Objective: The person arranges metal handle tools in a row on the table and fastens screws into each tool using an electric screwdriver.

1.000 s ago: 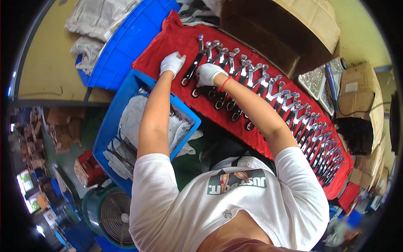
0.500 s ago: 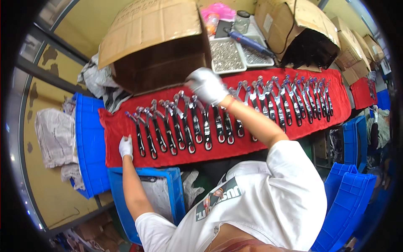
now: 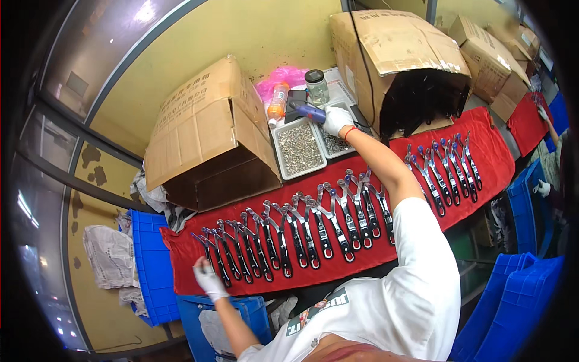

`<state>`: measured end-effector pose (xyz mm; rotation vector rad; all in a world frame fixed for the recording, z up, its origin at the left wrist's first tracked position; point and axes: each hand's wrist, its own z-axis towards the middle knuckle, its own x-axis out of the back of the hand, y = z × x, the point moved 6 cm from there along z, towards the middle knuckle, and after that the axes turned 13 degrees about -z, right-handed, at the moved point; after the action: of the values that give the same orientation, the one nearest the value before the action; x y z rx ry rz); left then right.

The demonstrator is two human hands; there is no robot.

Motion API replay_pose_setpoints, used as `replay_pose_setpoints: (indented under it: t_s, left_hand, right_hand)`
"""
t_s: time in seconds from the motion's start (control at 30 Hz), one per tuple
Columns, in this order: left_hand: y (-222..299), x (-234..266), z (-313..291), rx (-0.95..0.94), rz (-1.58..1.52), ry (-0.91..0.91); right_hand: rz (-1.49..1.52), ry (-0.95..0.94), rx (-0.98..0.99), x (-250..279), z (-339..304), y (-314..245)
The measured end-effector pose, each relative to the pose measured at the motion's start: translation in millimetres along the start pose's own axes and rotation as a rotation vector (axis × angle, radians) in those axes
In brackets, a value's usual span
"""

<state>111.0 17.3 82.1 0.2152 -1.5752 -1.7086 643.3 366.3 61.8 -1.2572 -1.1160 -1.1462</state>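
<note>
My gloved right hand [image 3: 339, 120] is closed around the rear part of a blue electric screwdriver [image 3: 309, 112], above the trays of small metal parts. My gloved left hand [image 3: 209, 281] is empty, its fingers loosely bent and apart, beside the leftmost of the tools. These are several plier-like metal tools [image 3: 321, 232] with black-backed handles and spread, forked tops, lying in a long row on a red cloth [image 3: 362, 265]. My right forearm hides part of the row.
A white tray of small silver parts [image 3: 300, 148] sits beside a second tray [image 3: 333, 145]. Behind them are an orange bottle [image 3: 278, 104] and a glass jar [image 3: 316, 88]. Open cardboard boxes [image 3: 199, 133] flank them. A blue crate [image 3: 154, 265] stands left; another person's gloved hand [image 3: 543, 189] shows far right.
My right hand has gone from above the row to the trays and taken hold of the electric screwdriver. My left hand stays near the row's left end. The view has shifted.
</note>
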Motion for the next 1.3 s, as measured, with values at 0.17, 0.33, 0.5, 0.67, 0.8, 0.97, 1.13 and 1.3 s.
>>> replay_pose_setpoints:
  t_s: [0.17, 0.33, 0.5, 0.67, 0.8, 0.97, 1.13, 1.3]
  left_hand:
    - [102.4, -175.5, -94.8, -0.023, -0.239, -0.544]
    - [242.2, -287.9, -185.0, -0.561, -0.102, -0.787]
    - [220.8, -358.8, -288.5, 0.163, -0.518, -1.356]
    - [253.1, -397.4, -386.0, -0.014, -0.347, -1.666]
    - [302.3, -446.6, -432.4, -0.704, -0.188, -1.493]
    - [320.5, -521.2, -503.6, -1.061, -0.176, -1.378]
    - [315.0, -594.2, -534.4, -1.049, 0.13, -1.329]
    - [305.9, -614.9, -536.9, -1.01, 0.153, -1.372]
  right_hand:
    - [0.701, 0.389, -0.041, 78.9, -73.4, 16.0]
    - [1.477, 0.297, 0.107, 139.5, -200.2, 26.8]
    - [1.553, 0.271, -0.01, 134.9, -305.4, 79.9]
    - [1.638, 0.191, -0.095, 130.7, -378.1, 179.2]
    - [1.364, 0.864, -0.206, 144.3, -403.8, 304.3]
    - [1.312, 1.272, -0.229, 129.9, -385.1, 427.1]
    - [1.301, 1.198, -0.197, 91.6, -336.7, 463.7]
    - [1.331, 1.111, -0.168, 72.5, -319.6, 470.7]
